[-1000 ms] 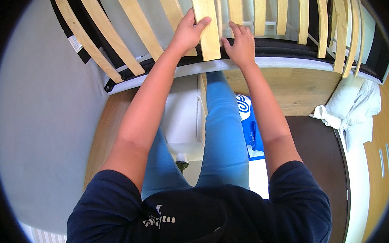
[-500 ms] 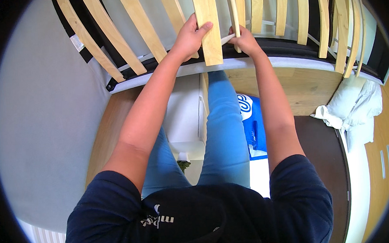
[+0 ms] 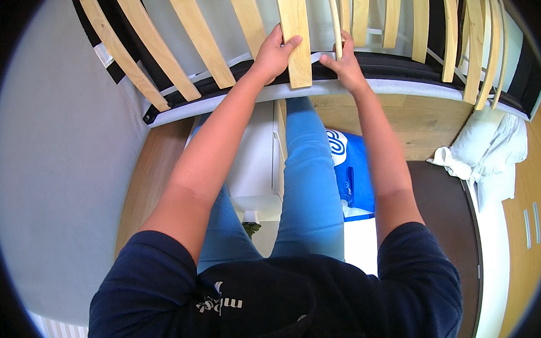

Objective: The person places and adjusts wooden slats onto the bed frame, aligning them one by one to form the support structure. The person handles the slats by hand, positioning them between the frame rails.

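My left hand (image 3: 276,55) is closed around the lower part of a pale, flat wooden slat (image 3: 294,23), its thumb across the front face. To its right, a second slat (image 3: 334,15) is turned edge-on. My right hand (image 3: 346,66) grips that slat's lower end, with the thumb out to the left and fingers curled beside and behind it. A light strip (image 3: 319,56) lies by the right thumb. Both slat ends are at the black inner edge (image 3: 393,64) of a raised bed base. Part of my right fingers is hidden.
Several more slats (image 3: 199,39) line the base on both sides. Below its pale fabric edge (image 3: 424,88) are a white drawer unit (image 3: 252,158), a blue bag (image 3: 358,171) and a wooden panel (image 3: 401,124). White bedding (image 3: 487,150) lies at right; a grey padded surface (image 3: 59,178) stands at left.
The edge-on slat's lower end has risen a little. My right thumb has come away from the light strip it pinched and now points left. My left hand keeps its hold.
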Demonstrator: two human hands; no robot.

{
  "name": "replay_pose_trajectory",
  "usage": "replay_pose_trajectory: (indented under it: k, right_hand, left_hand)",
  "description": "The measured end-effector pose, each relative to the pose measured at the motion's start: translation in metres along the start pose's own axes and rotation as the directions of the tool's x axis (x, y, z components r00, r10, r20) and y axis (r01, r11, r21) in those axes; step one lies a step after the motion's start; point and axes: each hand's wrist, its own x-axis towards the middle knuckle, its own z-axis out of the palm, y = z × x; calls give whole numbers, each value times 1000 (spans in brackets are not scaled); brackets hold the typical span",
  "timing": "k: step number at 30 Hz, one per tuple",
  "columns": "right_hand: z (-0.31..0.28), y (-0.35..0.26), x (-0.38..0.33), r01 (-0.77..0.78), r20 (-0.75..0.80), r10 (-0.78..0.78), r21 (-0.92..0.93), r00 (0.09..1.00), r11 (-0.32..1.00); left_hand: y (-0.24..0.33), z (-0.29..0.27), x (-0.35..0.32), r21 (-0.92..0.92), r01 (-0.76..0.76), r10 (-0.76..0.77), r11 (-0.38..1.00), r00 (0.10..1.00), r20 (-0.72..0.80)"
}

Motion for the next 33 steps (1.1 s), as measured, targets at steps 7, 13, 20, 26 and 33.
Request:
replay_pose_trajectory:
  k: [7, 13, 20, 26, 33]
  right_hand:
    - [28, -39, -26, 24, -113, -112, -590, 987, 807]
    - [56, -48, -22, -54, -200, -75, -574, 977, 817]
    - [60, -50, -21, -143, -268, -10, -546, 963, 826]
    - [66, -49, -19, -174, -251, 35, -557, 967, 812]
    - [65, -46, -10, -236, -236, 118, -567, 964, 789]
  left_hand:
    - [-2, 11, -4, -146, 12, -23, 989, 997, -75]
    - [-21, 12, 0, -199, 50, -67, 979, 995, -80]
    - [11, -25, -8, 773, -164, 656, 613, 651, -381]
    - [-18, -69, 16, 470, -35, 250, 882, 880, -403]
    - [-30, -64, -12, 436, 43, 179, 899, 873, -454]
